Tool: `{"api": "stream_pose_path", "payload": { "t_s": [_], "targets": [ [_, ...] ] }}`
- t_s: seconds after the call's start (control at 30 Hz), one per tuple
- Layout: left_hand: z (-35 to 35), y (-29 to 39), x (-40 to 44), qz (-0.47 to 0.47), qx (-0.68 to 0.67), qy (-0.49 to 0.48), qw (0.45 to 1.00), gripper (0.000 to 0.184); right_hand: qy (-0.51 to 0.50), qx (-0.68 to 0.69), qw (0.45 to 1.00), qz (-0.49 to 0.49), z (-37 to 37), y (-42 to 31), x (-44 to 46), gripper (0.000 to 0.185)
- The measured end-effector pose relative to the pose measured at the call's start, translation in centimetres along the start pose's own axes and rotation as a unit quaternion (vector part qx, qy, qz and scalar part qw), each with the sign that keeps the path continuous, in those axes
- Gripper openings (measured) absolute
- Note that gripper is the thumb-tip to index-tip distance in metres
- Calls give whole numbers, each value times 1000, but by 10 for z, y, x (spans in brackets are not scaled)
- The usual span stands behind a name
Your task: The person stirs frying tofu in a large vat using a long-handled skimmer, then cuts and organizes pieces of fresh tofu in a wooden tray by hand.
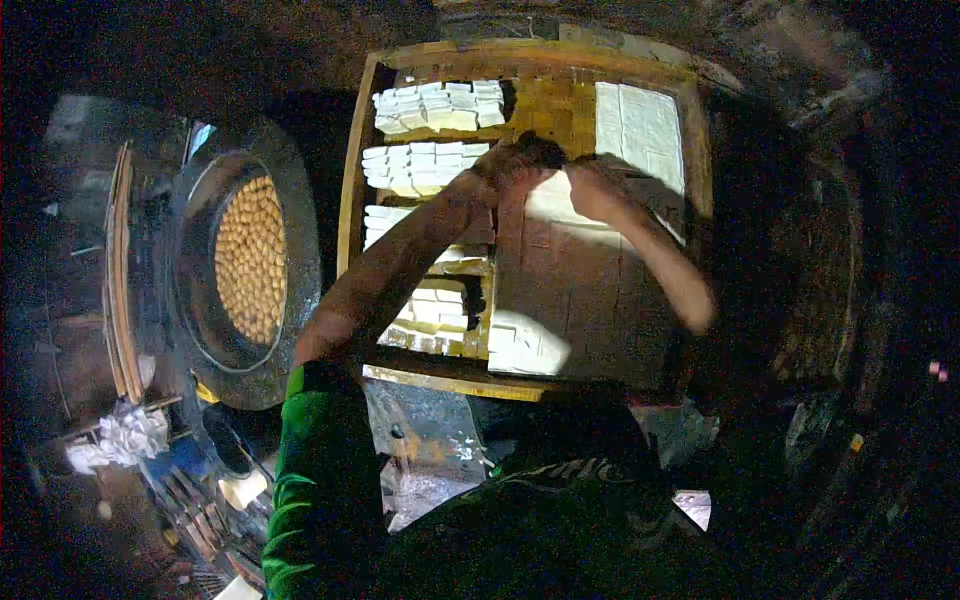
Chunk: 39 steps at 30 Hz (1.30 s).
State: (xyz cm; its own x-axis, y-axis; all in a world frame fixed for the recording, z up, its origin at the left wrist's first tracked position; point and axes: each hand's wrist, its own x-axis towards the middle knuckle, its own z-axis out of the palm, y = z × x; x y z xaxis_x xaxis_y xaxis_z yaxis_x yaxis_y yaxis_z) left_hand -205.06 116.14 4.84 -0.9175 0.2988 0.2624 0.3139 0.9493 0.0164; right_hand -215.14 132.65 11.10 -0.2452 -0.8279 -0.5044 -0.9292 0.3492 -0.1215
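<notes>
A wooden tray [352,215] with a woven base holds white blocks. Both hands are over its upper middle, close together. My left hand [515,168] is at the top left corner of a large white slab [555,200]; shadow hides its fingers. Just to the right, my right hand [595,192] is closed with bent fingers at the slab's upper edge, and what it grips, if anything, is hidden. Small cut white pieces [438,106] lie in rows along the tray's left side. Another scored white slab [640,125] rests at the upper right, partly in shadow.
Left of the tray stands a large round pan [200,270] with many golden-brown pieces [250,260] in it. Long wooden sticks [120,270] are beyond the pan. Crumpled white material [130,435] lies at the lower left. The surroundings are dark.
</notes>
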Motion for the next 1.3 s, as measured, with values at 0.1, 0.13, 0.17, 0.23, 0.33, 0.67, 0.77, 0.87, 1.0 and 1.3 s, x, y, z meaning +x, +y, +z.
{"api": "stream_pose_path", "payload": {
  "t_s": [0.1,0.13,0.17,0.23,0.33,0.67,0.77,0.87,1.0,1.3],
  "targets": [
    [-21,-1,2,-195,-349,-72,914,21,144,55,980,-123,41,45,43,24],
    [-35,-1,-1,-320,-536,-133,769,22,172,73,970,-155,45,52,51,21],
    [-42,0,-1,-367,-622,-162,673,23,198,89,958,-187,51,61,61,18],
    [-57,6,0,-419,-718,-140,538,25,131,99,960,-226,27,53,45,19],
    [-45,1,-5,-422,-723,-132,530,26,-23,81,983,-166,-10,38,17,57],
    [-65,5,2,-70,-146,-198,967,27,21,92,986,-138,-22,36,1,42],
    [-79,3,1,-121,-403,-239,875,28,5,231,947,-224,-22,46,3,40],
    [-69,9,0,-144,-399,-276,863,48,-127,147,953,-234,-25,37,6,43],
    [-61,9,-6,-132,-307,-121,935,40,-105,153,965,-185,-2,39,5,58],
    [-87,9,-15,-39,-218,-145,964,35,-138,273,945,-119,-10,28,-16,73]
  ]
}}
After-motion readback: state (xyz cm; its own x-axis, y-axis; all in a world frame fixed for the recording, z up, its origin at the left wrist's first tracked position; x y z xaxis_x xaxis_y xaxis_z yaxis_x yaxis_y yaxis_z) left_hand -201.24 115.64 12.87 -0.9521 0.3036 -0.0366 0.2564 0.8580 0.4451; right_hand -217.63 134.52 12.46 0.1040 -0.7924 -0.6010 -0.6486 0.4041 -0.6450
